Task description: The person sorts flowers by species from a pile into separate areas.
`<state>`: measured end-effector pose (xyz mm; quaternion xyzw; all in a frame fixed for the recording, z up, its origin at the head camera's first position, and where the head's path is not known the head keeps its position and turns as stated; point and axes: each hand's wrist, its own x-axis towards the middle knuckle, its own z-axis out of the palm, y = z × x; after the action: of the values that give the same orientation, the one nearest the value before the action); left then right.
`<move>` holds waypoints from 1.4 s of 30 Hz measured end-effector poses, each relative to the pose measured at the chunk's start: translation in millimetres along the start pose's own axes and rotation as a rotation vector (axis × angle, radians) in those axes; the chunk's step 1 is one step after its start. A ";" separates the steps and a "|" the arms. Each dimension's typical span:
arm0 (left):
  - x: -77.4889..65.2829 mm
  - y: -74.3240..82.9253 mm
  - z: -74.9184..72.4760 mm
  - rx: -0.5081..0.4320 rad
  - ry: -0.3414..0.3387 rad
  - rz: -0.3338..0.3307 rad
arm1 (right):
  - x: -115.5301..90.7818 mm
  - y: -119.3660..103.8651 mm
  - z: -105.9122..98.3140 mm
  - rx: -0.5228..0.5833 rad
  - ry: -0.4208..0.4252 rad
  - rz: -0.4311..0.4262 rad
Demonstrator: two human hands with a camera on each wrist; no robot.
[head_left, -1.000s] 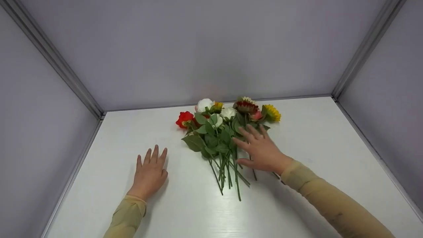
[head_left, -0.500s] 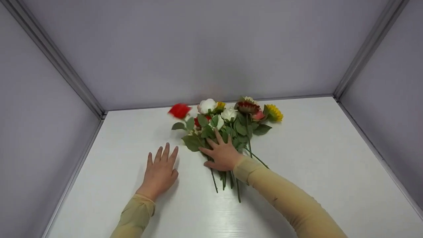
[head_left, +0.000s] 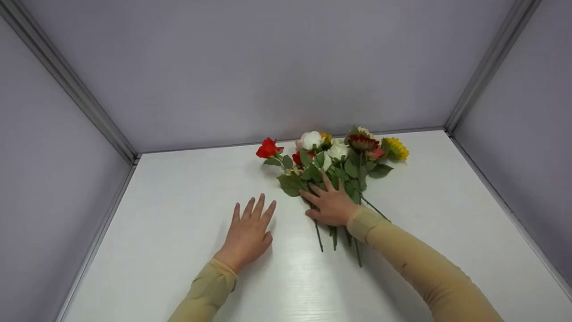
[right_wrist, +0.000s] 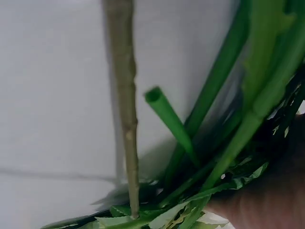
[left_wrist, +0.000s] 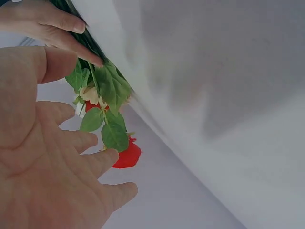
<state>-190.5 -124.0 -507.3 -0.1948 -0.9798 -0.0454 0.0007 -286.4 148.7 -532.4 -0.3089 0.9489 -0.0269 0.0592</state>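
A bunch of flowers lies on the white table [head_left: 170,214] near the back wall, its stems [head_left: 359,252] pointing toward me. My right hand [head_left: 333,205] rests on its leaves and upper stems with the fingers spread and fairly straight. A red flower [head_left: 268,148] sticks out at the left, with white flowers [head_left: 311,140] in the middle. At the right are a dark red flower [head_left: 363,142] and a yellow sunflower [head_left: 396,149]. My left hand [head_left: 247,237], left of the bunch, is palm down with straight fingers, holding nothing. Green stems [right_wrist: 217,71] fill the right wrist view.
A grey back wall [head_left: 277,67] rises right behind the blossoms. Side walls [head_left: 49,170] with metal corner posts [head_left: 494,67] enclose the table on the left and right.
My right hand has moved left onto the bunch, then right along with it. The red flower has swung outward on the left. My left hand has shifted right.
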 end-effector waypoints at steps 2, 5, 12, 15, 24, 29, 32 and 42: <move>6.5 11.2 1.5 0.005 -0.002 0.033 | -8.7 16.0 1.3 0.013 0.018 0.006; 16.8 30.4 3.3 0.013 -0.006 0.088 | -24.6 38.6 0.3 0.029 0.025 0.030; 37.3 75.0 6.2 0.044 -0.040 0.190 | -59.2 84.6 -4.1 0.032 0.019 0.082; 43.2 89.3 7.0 0.048 -0.059 0.221 | -69.7 101.1 -3.3 0.016 0.023 0.080; 52.5 110.0 13.5 0.046 -0.035 0.266 | -98.8 134.7 -9.4 0.019 0.043 0.090; 53.8 113.0 17.4 0.034 -0.042 0.268 | -106.0 143.7 -12.1 0.016 0.023 0.133; 53.8 112.6 20.9 0.033 -0.043 0.270 | -106.9 142.1 -13.9 0.073 0.021 0.152; 52.1 103.1 27.8 0.047 -0.036 0.284 | -130.2 127.3 -44.6 0.275 0.271 0.243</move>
<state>-198.9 -6.8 -524.9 -0.3320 -0.9431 -0.0183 -0.0058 -261.9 328.9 -486.8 -0.1750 0.9658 -0.1897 -0.0244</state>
